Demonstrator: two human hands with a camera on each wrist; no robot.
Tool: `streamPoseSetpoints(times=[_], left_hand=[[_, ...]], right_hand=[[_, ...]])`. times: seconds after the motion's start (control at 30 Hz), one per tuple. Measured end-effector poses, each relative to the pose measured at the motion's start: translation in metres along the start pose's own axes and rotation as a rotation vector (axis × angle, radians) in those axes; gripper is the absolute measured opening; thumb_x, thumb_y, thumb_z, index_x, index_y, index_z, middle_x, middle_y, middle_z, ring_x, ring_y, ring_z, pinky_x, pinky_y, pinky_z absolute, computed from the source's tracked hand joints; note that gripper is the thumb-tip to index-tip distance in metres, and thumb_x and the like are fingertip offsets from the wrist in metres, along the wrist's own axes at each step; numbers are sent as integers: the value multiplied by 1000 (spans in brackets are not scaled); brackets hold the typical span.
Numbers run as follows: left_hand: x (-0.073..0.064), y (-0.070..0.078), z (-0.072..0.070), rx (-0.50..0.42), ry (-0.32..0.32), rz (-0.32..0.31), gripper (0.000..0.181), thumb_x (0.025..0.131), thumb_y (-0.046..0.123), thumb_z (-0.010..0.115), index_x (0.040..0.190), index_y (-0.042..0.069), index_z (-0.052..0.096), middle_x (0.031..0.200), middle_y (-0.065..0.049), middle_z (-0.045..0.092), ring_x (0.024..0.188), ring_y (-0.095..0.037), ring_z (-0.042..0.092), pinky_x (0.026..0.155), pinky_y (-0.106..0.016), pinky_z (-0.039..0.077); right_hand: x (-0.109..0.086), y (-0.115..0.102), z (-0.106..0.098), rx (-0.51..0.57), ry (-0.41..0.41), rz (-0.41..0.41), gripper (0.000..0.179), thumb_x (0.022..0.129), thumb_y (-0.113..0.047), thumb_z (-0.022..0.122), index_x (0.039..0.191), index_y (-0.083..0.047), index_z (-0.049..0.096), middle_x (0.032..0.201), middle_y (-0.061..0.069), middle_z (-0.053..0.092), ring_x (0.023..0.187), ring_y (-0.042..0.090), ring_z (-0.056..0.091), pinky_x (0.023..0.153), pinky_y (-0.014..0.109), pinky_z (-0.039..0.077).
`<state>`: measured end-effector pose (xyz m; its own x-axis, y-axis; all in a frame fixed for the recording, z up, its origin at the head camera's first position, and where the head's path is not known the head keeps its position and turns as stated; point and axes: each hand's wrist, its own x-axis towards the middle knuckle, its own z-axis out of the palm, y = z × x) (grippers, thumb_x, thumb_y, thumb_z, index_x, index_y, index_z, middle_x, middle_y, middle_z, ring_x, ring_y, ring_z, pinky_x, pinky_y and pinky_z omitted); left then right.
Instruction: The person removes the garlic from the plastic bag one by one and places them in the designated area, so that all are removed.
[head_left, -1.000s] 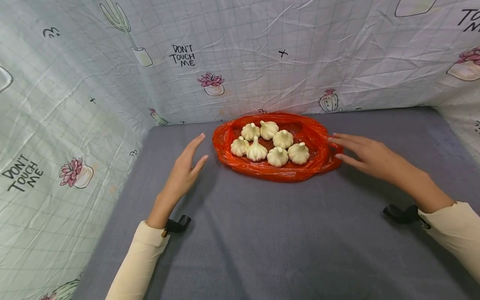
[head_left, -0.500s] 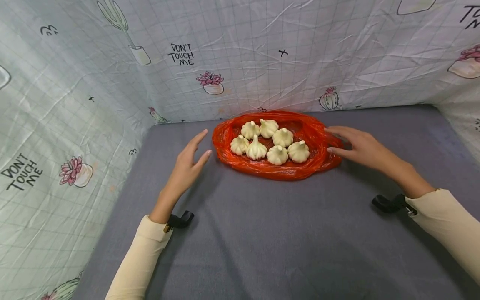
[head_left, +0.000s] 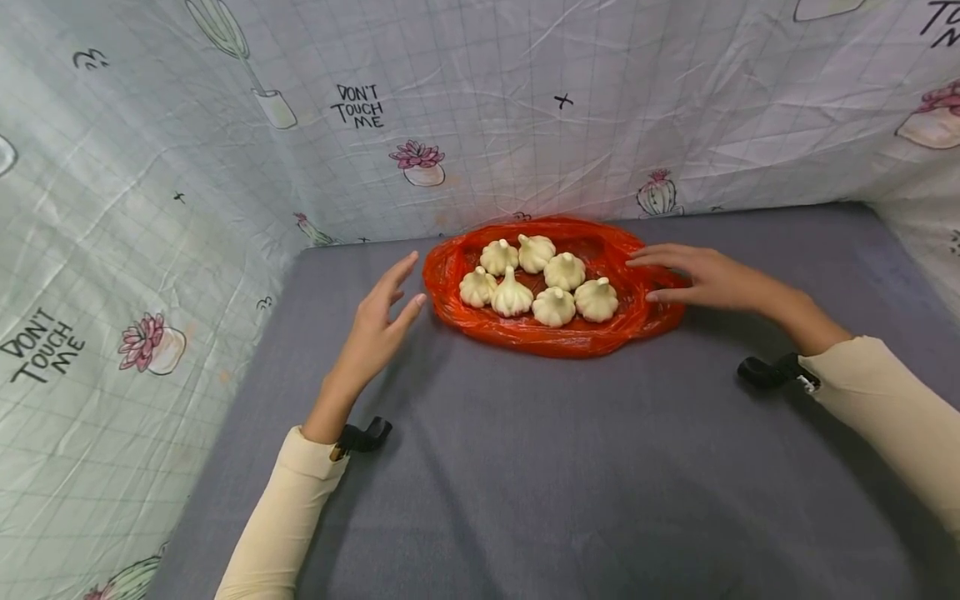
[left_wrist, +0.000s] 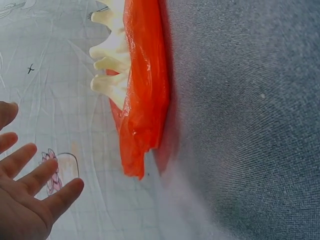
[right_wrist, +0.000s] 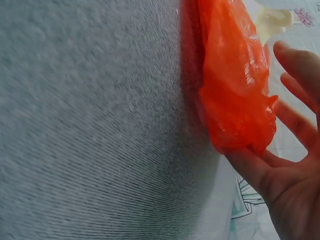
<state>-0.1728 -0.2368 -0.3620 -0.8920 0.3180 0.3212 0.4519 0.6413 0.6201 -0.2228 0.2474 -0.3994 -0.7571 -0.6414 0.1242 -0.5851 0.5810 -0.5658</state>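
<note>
A red plastic bag [head_left: 525, 337] lies spread on the grey table, its mouth rolled wide. Several white garlic bulbs [head_left: 554, 306] sit inside it in two loose rows. My right hand [head_left: 716, 279] is at the bag's right end with fingers extended; in the right wrist view the hand [right_wrist: 295, 175] has a finger reaching behind the red plastic [right_wrist: 240, 110]. Just off the bag's left end, my left hand [head_left: 372, 329] is spread with thumb and fingers apart. The left wrist view shows this hand [left_wrist: 30, 195] apart from the bag [left_wrist: 145, 90].
A grey cloth [head_left: 540, 467] covers the table. Behind and to the left hangs a pale checked curtain [head_left: 480, 108] printed with potted cacti and lettering; the bag lies close to its foot. A black wrist mount [head_left: 365, 435] sits on each wrist.
My right hand has moved left, its fingers now over the bag's right rim. The left hand has edged slightly up and right toward the bag. The garlic bulbs stay in place in the bag.
</note>
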Motion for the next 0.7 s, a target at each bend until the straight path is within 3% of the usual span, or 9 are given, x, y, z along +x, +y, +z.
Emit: streamPoseSetpoints(times=[0.2,0.43,0.7], left_hand=[[1,0,1,-8,9,11,61,104,23,61,159,30,36,161,5,38,144,-20,42,108,-53,45],[6,2,7,-23,1,37,61,103,19,62,159,26,37,160,6,39,145,-17,39,106,-53,46],[11,6,14,-58,-20,65,62,103,13,62,158,22,38,161,-4,39,146,-20,38,105,-55,46]], right_hand=[[11,11,1,-4,-54,-57,49,89,-21,80,136,-12,65,146,13,54,136,41,46,104,62,39],[15,15,3,27,-89,-66,42,87,-20,83,127,-14,71,143,11,57,135,41,47,103,61,41],[16,19,4,36,-101,-64,39,87,-22,83,124,-16,73,141,11,59,133,40,50,103,60,41]])
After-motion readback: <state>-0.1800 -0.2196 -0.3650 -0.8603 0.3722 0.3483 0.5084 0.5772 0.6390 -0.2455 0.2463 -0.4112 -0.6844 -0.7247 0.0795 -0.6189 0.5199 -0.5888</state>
